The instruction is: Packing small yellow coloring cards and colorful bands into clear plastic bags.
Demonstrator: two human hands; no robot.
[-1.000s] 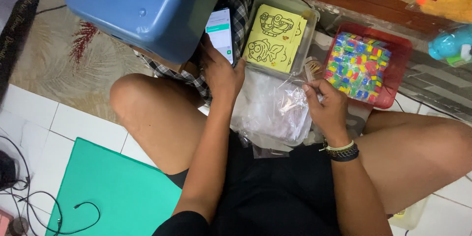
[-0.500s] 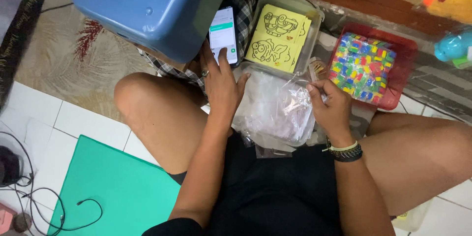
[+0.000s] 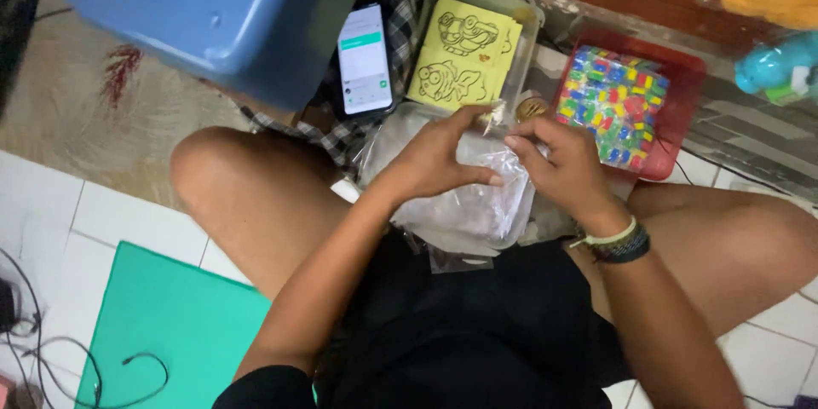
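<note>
Over my lap, my left hand point(image 3: 430, 162) & right hand point(image 3: 562, 166) are pinching the clear plastic bag point(image 3: 464, 204) at its top edge; yellow drawing tray point(image 3: 464, 55) & red bead tray point(image 3: 673, 111) are crowding just ahead.

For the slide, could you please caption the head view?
Seated person's left hand and right hand pinch a small item above clear plastic bags, beside a phone and yellow drawing sheet.

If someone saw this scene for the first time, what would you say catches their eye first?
Probably the two hands, left hand and right hand, meeting over a clear plastic bag on the lap. Behind them lie a yellow drawing sheet in a clear tray and a red tray of multicoloured beads; a big blue tub looms upper left.
</note>
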